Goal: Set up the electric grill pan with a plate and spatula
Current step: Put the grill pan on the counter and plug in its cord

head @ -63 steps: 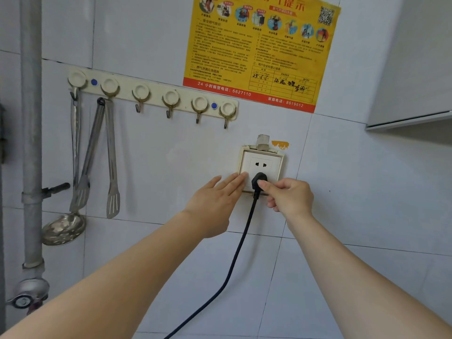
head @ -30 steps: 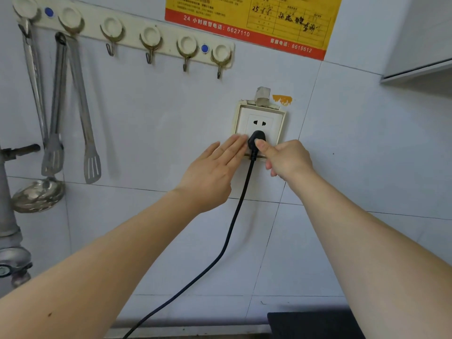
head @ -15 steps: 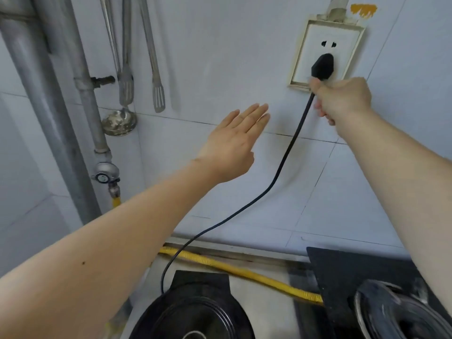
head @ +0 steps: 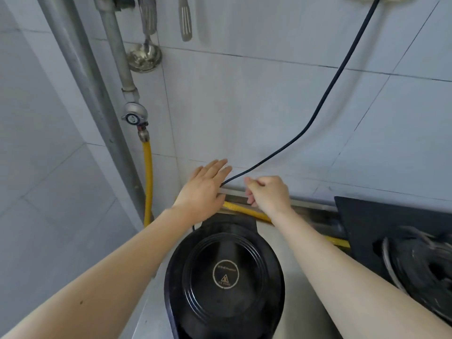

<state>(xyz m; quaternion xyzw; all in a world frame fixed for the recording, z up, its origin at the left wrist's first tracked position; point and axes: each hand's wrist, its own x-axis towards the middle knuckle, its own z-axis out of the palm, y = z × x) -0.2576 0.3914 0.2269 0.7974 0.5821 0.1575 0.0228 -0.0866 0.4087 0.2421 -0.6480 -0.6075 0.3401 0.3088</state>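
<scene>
White tiled wall [head: 244, 106] behind flat left hand [head: 200, 189], curled right hand [head: 269, 194] (both empty).

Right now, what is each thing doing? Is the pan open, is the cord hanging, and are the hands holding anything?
Grill pan: lid shut, on the counter.
Cord: hanging slack along the wall; plug out of view.
Left hand: open, flat, fingers out, beside the cord.
Right hand: loosely curled, holding nothing I can see.
Spatula: hanging on the wall, untouched.
Ladle: hanging on the wall.
Gas valve: cannot tell if on.
</scene>
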